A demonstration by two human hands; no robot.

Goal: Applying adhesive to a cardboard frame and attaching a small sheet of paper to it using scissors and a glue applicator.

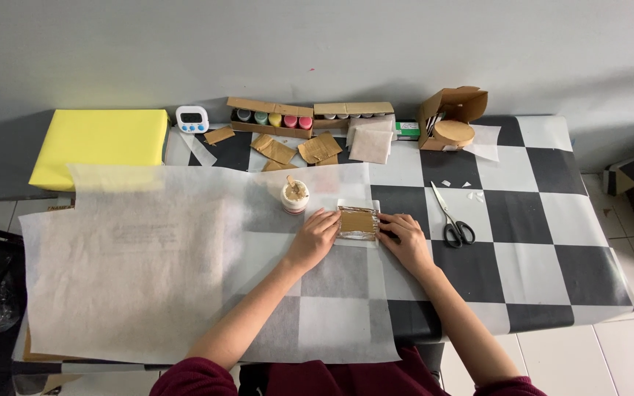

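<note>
A small brown cardboard rectangle (359,221) with a shiny coat lies on a scrap of white paper (367,242), on top of a large translucent sheet (148,271). My left hand (315,237) presses its left edge with the fingertips. At its right edge rests my right hand (405,238), fingers bent onto the card. Neither hand lifts it. Just behind my left hand stands a small open white jar (295,196) with a stick in it.
Black-handled scissors (452,218) lie right of my right hand on the checkered tablecloth (551,220). At the back: a box of small paint bottles (271,118), loose cardboard pieces (295,149), a white timer (192,119), an open brown box (451,117), a yellow pad (101,143).
</note>
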